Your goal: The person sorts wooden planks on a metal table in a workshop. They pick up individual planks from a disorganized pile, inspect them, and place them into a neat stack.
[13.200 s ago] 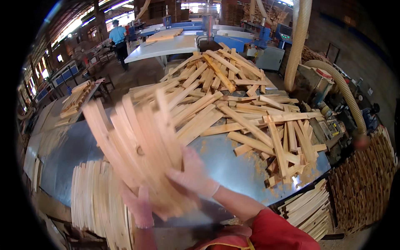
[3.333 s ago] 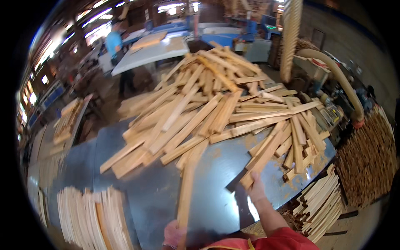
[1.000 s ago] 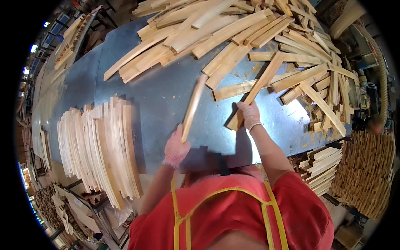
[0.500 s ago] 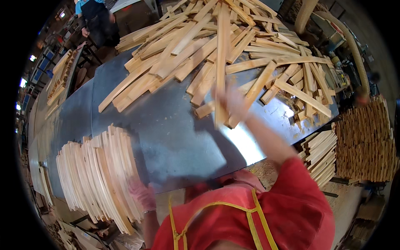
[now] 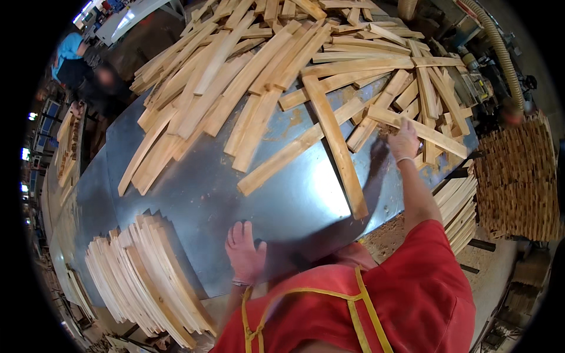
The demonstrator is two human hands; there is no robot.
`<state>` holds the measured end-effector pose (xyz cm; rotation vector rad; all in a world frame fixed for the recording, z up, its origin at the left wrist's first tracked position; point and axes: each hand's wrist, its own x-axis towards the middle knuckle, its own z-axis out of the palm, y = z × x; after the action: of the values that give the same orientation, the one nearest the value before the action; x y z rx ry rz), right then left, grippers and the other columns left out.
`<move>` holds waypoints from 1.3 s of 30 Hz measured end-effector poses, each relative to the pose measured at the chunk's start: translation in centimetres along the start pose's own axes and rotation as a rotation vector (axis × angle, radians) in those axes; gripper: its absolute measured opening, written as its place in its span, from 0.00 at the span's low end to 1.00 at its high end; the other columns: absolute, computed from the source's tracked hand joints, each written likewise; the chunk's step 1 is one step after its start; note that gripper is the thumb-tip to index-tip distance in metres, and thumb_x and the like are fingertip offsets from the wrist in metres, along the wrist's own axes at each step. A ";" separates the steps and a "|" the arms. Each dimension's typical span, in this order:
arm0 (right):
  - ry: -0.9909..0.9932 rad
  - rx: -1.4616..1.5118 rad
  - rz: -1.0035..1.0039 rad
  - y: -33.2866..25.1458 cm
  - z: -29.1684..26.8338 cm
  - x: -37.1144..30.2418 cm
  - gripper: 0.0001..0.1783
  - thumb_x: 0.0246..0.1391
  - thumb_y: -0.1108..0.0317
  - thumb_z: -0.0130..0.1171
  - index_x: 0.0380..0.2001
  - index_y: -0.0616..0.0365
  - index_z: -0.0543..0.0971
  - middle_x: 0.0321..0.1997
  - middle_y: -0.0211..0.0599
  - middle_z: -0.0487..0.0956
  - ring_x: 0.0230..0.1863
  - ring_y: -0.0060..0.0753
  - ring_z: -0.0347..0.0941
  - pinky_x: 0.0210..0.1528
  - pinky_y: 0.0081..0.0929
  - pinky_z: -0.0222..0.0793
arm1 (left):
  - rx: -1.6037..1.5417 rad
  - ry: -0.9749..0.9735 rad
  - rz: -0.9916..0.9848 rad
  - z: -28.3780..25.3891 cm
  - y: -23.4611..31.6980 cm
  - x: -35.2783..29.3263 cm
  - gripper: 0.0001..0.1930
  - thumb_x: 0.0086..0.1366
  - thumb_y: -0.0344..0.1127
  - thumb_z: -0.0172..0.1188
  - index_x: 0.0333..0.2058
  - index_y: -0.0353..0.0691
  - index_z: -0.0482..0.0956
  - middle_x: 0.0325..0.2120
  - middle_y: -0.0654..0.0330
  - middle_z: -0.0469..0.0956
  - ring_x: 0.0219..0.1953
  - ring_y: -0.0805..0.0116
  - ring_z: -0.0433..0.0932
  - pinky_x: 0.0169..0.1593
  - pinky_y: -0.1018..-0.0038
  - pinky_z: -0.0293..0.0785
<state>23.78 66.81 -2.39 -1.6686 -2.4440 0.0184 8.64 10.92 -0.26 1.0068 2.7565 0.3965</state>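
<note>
My right hand (image 5: 404, 143) is at the right part of the metal-topped table, its fingers closed over the near edge of a pale wooden slat (image 5: 434, 136). That slat lies slanting across other pieces of the heap. My left hand (image 5: 246, 254) is over the table's front edge, fingers spread, holding nothing. Between my hands another slat (image 5: 336, 147) lies at a slant, its near end close to the front edge. One more slat (image 5: 300, 147) lies crosswise to it, partly covered by it.
A big loose heap of slats (image 5: 235, 76) covers the table's far side. To my left stands a tight row of slats (image 5: 150, 273) at the front edge. Stacked wood (image 5: 518, 182) rises at the right. A person in blue (image 5: 73, 59) is at the far left.
My right hand has left the long slat in the middle, now lying aslant, and moved right to another. My left hand has come away from the row of slats, toward the right.
</note>
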 end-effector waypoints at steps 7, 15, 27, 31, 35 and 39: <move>-0.310 -0.373 -0.210 2.1 -4.8 8.3 0.30 0.54 0.51 0.70 0.59 0.49 0.80 0.60 0.42 0.84 0.65 0.51 0.77 0.60 0.44 0.76 | -0.020 -0.021 0.078 1.5 4.0 9.8 0.39 0.57 0.44 0.71 0.67 0.43 0.70 0.66 0.53 0.67 0.69 0.44 0.65 0.69 0.47 0.63; -0.610 0.212 -0.613 -14.6 -7.5 -7.3 0.44 0.47 0.40 0.72 0.61 0.56 0.75 0.48 0.53 0.83 0.55 0.56 0.81 0.57 0.47 0.78 | -0.071 -0.110 0.153 3.7 8.8 10.0 0.40 0.57 0.47 0.71 0.67 0.44 0.71 0.66 0.54 0.67 0.70 0.50 0.64 0.70 0.50 0.63; -1.063 1.187 -0.177 -31.0 -4.5 -23.2 0.59 0.55 0.60 0.72 0.82 0.57 0.49 0.67 0.55 0.76 0.57 0.43 0.78 0.59 0.36 0.75 | -0.832 -0.088 -0.331 -0.7 1.4 2.0 0.42 0.65 0.48 0.71 0.73 0.41 0.65 0.58 0.47 0.78 0.54 0.52 0.80 0.60 0.62 0.76; -1.210 1.564 0.115 -34.9 -0.1 -31.9 0.46 0.62 0.62 0.69 0.78 0.59 0.59 0.62 0.49 0.79 0.55 0.39 0.77 0.58 0.35 0.75 | -1.311 -0.160 -0.467 -4.3 -3.5 -3.1 0.32 0.70 0.39 0.64 0.70 0.40 0.69 0.47 0.59 0.81 0.46 0.68 0.78 0.54 0.68 0.77; -1.179 0.718 -0.453 -34.9 -0.1 -35.4 0.30 0.66 0.51 0.61 0.63 0.62 0.74 0.48 0.51 0.85 0.48 0.40 0.81 0.56 0.36 0.76 | -0.955 -0.180 -0.599 -3.2 -9.1 -13.2 0.32 0.65 0.43 0.65 0.67 0.40 0.73 0.48 0.48 0.84 0.47 0.52 0.84 0.55 0.62 0.79; -1.350 0.701 -0.608 -36.0 -0.4 -41.2 0.30 0.66 0.46 0.60 0.56 0.63 0.77 0.44 0.52 0.86 0.45 0.41 0.82 0.52 0.38 0.78 | -0.434 0.025 -0.571 -1.5 -8.3 -14.7 0.42 0.60 0.49 0.69 0.68 0.32 0.69 0.50 0.39 0.83 0.50 0.38 0.83 0.57 0.55 0.79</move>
<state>5.19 15.41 -3.82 -0.4856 -2.9021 2.1743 14.32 -5.06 -0.26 0.1051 2.6401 0.8484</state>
